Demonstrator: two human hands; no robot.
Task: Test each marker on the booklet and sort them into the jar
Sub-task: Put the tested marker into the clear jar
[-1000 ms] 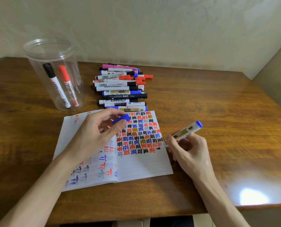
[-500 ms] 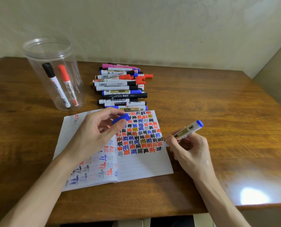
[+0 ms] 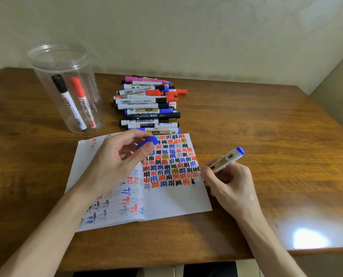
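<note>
White marker with gold label and blue tail (image 3: pixel 226 159): nib down at the right edge of the open lined paper booklet (image 3: pixel 172 202), ending the last row of marks. Its long axis slants up and away to the right. Right hand (image 3: pixel 230 182) grips the barrel in a writing pinch. Left hand (image 3: pixel 116 162), over the booklet's middle, pinches the loose blue plastic cap (image 3: pixel 147 142). Clear plastic jar (image 3: pixel 66 88) stands off the booklet's far-left corner, so the left hand is nearer it.

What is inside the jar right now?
Inside the clear jar stand two capped markers, a black-capped marker and a red-capped marker, both leaning with their caps up. The wall is transparent, so nothing in it looks hidden.
</note>
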